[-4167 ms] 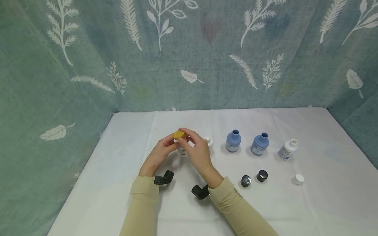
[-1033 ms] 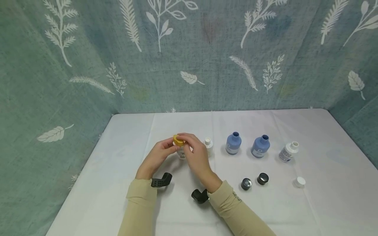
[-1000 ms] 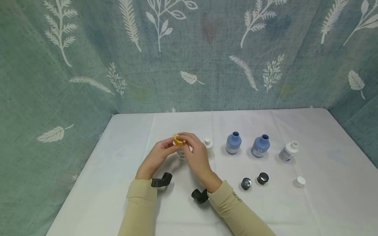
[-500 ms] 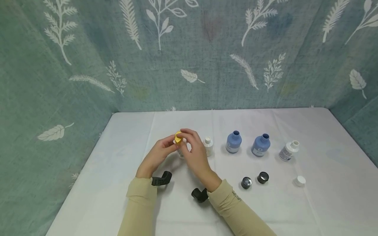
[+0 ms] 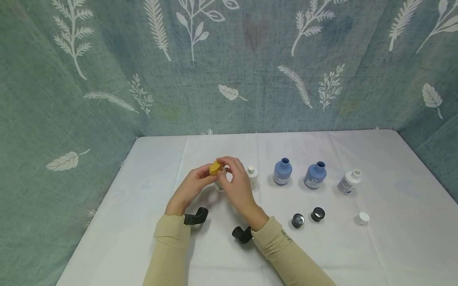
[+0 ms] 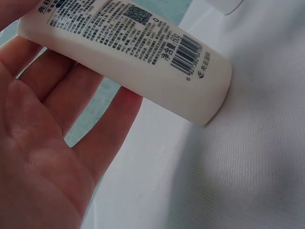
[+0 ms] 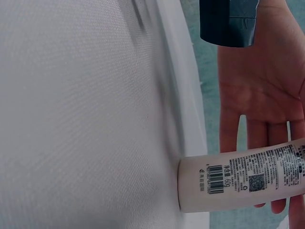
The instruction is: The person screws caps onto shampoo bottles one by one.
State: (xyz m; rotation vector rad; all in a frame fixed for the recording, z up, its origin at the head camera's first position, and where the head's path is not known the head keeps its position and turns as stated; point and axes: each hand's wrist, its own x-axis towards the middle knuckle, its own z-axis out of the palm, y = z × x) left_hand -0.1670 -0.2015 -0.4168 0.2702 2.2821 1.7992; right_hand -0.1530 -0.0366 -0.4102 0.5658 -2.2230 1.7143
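Note:
A small white bottle (image 5: 220,186) with a printed label and barcode stands in front of me, its yellow cap (image 5: 215,168) at the top. My left hand (image 5: 189,188) holds the bottle near its upper end from the left. In the left wrist view, the fingers (image 6: 107,131) lie behind the white bottle (image 6: 138,62). From the other side, my right hand (image 5: 239,186) pinches the yellow cap between thumb and fingers. The right wrist view has the right palm (image 7: 262,90) beside the bottle (image 7: 238,179); the cap is out of that picture.
Just right of the hands stands another white bottle (image 5: 252,177). Further right are two open blue bottles (image 5: 282,172) and an open white bottle (image 5: 348,182). Nearer me lie two black caps (image 5: 297,220) and a white cap (image 5: 362,218) on the white table (image 5: 222,262).
The yellow cap has turned under my right fingers, which have shifted their grip on it. My left hand stays around the bottle in nearly the same place.

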